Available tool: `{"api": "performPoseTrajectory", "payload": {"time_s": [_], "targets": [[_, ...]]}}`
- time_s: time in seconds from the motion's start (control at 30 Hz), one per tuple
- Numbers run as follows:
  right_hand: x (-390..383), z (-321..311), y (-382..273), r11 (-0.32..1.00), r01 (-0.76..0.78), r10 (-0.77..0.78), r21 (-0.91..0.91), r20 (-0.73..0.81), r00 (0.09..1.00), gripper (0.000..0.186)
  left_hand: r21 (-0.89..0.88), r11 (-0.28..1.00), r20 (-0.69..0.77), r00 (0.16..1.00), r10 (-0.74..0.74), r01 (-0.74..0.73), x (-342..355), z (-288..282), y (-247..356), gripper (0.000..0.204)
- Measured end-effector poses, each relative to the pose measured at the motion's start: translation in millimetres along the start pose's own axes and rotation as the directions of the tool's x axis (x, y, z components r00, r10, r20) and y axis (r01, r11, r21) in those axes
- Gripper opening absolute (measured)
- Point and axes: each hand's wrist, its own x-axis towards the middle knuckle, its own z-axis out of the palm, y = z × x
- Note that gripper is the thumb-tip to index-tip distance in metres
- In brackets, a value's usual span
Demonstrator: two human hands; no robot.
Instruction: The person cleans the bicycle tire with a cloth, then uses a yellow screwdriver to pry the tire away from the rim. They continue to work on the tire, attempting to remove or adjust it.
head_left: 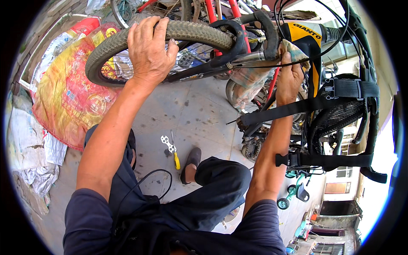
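Note:
A black and yellow mountain bike [302,32] leans across the upper right, its front wheel reaching left. My left hand [149,50] grips the knobbly tyre [199,34] of that wheel, fingers curled over the tread. Higher up the bike, my right hand [290,78] is closed on a pale, dirty rag [294,52], pressed against the frame near the top of the suspension fork [212,66]. Its fingers are partly hidden by the rag. From the handlebar side hangs a black mesh bag [340,112] with straps, one crossing over my right forearm.
On the concrete floor lie a yellow-handled screwdriver [176,159] and a flat silver multi-hole spanner [167,143]. Red and yellow sacks [74,91] are spread at left. Behind the wheel stands a red bicycle [211,12]. A small teal tricycle [293,191] is farther right.

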Motion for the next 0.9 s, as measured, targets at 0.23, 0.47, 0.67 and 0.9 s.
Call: {"api": "performPoseTrajectory", "payload": {"time_s": [0.23, 0.47, 0.67, 0.9], "targets": [[-9, -2, -5, 0.943, 0.116, -0.110, -0.311, 0.036, 0.993, 0.038, -0.009, 1.000, -0.014, 1.000, 0.010, -0.010, 0, -1, -2, 0.048], [-8, -8, -14, 0.961, 0.077, -0.061, -0.265, 0.067, 0.996, 0.039, 0.000, 1.000, 0.014, 1.000, 0.000, 0.000, -3, -3, 0, 0.049], [0, 0, 11, 0.967, 0.116, -0.126, -0.228, -0.027, 0.992, 0.037, -0.010, 1.000, 0.019, 1.000, 0.006, -0.006, -1, -3, 2, 0.050], [-20, 0, -2, 0.988, -0.089, 0.108, 0.127, -0.145, 0.984, 0.038, -0.016, 1.000, 0.020, 1.000, 0.004, -0.004, -2, -6, -4, 0.049]]}}
